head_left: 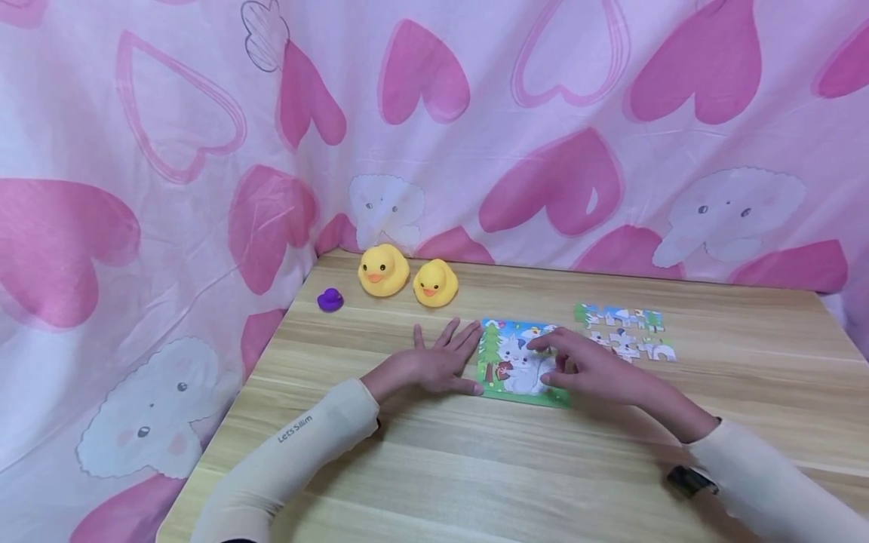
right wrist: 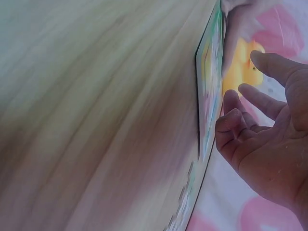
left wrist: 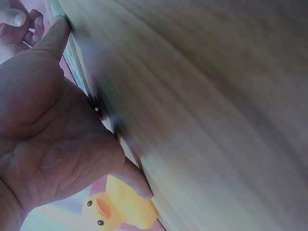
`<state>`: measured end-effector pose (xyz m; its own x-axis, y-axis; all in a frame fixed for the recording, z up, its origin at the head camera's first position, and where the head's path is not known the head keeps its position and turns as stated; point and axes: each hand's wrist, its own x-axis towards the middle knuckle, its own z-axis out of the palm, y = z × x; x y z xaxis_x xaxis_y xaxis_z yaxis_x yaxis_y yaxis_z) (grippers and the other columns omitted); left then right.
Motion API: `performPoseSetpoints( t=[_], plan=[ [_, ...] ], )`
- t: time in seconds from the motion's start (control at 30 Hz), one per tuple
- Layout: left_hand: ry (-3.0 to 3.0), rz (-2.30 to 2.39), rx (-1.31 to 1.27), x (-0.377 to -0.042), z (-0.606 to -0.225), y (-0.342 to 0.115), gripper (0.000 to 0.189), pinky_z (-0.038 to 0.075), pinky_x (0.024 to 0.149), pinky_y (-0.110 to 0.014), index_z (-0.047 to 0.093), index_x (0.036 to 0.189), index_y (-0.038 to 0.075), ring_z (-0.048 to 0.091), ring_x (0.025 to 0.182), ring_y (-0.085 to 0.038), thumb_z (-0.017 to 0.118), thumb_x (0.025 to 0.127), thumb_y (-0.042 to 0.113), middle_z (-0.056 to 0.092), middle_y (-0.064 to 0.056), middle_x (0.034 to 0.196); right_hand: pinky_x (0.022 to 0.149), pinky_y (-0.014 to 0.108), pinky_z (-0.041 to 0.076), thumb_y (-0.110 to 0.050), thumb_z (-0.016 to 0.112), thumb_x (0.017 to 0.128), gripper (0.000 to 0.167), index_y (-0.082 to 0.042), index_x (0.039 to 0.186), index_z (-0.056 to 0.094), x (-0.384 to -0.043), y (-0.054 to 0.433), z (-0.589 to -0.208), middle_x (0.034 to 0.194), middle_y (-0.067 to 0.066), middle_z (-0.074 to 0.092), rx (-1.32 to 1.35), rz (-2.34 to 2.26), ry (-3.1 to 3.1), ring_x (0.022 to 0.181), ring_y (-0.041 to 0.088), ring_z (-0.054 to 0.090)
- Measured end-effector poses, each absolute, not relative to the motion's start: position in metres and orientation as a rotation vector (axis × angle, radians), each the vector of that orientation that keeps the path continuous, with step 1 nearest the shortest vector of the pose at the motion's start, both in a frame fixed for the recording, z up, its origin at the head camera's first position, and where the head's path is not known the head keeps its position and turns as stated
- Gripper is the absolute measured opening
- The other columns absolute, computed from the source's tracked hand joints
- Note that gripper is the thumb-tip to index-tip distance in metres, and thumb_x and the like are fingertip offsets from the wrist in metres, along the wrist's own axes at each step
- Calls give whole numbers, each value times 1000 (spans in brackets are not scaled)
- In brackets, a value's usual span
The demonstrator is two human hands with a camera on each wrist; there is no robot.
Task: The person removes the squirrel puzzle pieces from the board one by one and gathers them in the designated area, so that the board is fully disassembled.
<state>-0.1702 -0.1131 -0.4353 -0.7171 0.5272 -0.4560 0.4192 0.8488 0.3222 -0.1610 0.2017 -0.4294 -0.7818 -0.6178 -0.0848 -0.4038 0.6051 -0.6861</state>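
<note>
Two rows of puzzle pieces (head_left: pixel 626 347) seem unplaced beside a whole-looking picture board (head_left: pixel 517 373), left grip (head_left: pixel 437 368) spread at its edge, right grip (head_left: pixel 594 373) loosely parted and empty

This looks like a child's play corner, though whether in a home cannot be told: pink heart-print fabric (head_left: pixel 434 162) hangs left and far around a wood-grain table (head_left: pixel 475 475) bearing toy ducks (head_left: pixel 384 273) and jigsaw pieces (head_left: pixel 625 345).

Yellow ducks (head_left: pixel 383 271) (head_left: pixel 436 284): two; purple duck (head_left: pixel 330 300): one; puzzle board (head_left: pixel 519 371): one.
</note>
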Motion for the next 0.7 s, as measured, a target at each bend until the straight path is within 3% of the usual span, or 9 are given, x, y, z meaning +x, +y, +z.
performPoseSetpoints(
  t=[0.17, 0.5, 0.7],
  plan=[
    [2474, 258, 694, -171, -435, -113, 109, -16, 113, -87, -13, 170, 26, -21, 166, -29, 53, 98, 74, -21, 8, 179, 74, 24, 55, -32, 78, 97, 55, -19, 147, 60, -155, 184, -426, 124, 3, 66, -854, -925, 2476, 93, 13, 59],
    [2474, 254, 693, -172, -436, -113, 110, -15, 112, -88, -12, 170, 26, -21, 166, -29, 54, 97, 74, -21, 7, 179, 83, 25, 56, -33, 73, 101, 60, -18, 155, 51, -143, 160, -428, 144, 3, 62, -888, -965, 2346, 100, 14, 61],
    [2479, 257, 691, -172, -435, -113, 110, -14, 113, -88, -12, 171, 26, -21, 166, -29, 54, 97, 74, -20, 7, 179, 84, 25, 56, -29, 73, 101, 59, -17, 154, 51, -140, 154, -429, 141, 2, 63, -891, -951, 2374, 100, 14, 61]
  ],
)
